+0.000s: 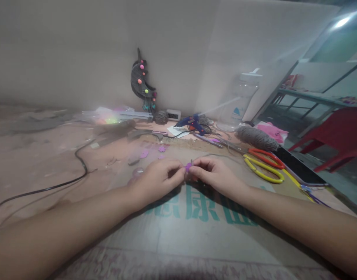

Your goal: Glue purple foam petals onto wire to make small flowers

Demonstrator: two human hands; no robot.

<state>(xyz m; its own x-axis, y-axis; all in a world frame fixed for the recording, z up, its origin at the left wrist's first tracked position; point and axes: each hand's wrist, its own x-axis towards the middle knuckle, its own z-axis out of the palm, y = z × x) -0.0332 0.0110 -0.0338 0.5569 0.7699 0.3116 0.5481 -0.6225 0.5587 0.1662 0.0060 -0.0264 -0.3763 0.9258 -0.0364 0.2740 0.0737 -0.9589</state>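
Observation:
A small purple piece (188,167), perhaps a flower cutout, is pinched between both hands over the cardboard sheet (178,241). My left hand (159,175) grips its left side with thumb and forefinger. On the opposite side, my right hand (215,173) pinches it, fingers curled in. A thin dark tip shows just above the piece; I cannot make out what it is. Beyond my left hand lie loose purple flower cutouts (161,149). Close to my left wrist sits a small round translucent thing (136,173), partly hidden.
Scissors with red and yellow handles (264,171) and a phone (301,167) lie right, near grey yarn (256,136). Behind are a blue glue gun (191,123), a bottle (239,101) and a decorated grey crescent (139,79). A black cable (82,167) crosses the left side.

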